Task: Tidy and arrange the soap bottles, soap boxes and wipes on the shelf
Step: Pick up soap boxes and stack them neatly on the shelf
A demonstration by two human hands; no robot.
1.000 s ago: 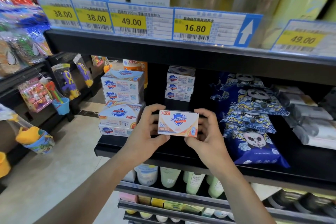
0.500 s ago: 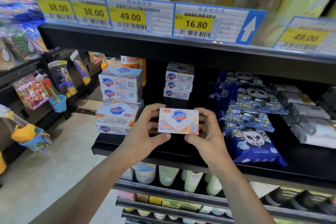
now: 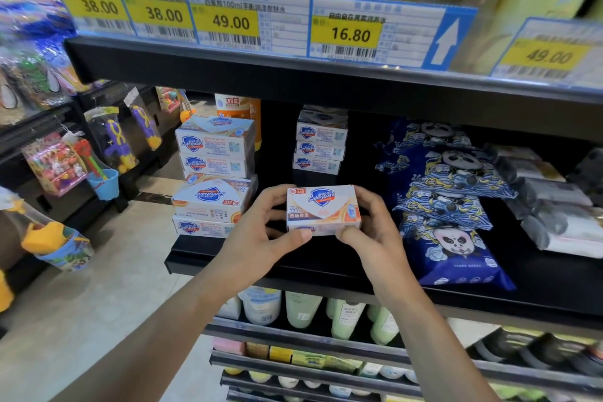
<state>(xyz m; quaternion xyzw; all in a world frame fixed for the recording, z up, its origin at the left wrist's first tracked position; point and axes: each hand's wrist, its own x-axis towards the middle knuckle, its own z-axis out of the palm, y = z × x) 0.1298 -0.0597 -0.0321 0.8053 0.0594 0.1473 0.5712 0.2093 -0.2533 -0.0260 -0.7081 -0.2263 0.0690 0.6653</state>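
Note:
A white and orange Safeguard soap box [image 3: 323,213] is held just above the black shelf [image 3: 248,266], its printed face tilted up toward me. My left hand [image 3: 261,238] grips its left end and my right hand [image 3: 375,232] grips its right end. To the left stands a stack of several soap boxes [image 3: 213,173], the third one lying with its logo upside down. Behind my hands is a smaller stack of three soap boxes [image 3: 321,148]. Blue panda wipe packs [image 3: 447,206] lie overlapping on the right. An orange bottle [image 3: 238,109] stands at the back left.
Grey-white wipe packs [image 3: 554,206] lie at the far right. Price tags [image 3: 346,31] line the upper shelf edge. Pale green bottles [image 3: 346,316] fill the shelf below. Hanging toys [image 3: 114,140] occupy the neighbouring rack on the left, across a tiled aisle floor.
Both hands have lifted the soap box slightly and tipped its top face more toward me. The stacks and wipes have not moved.

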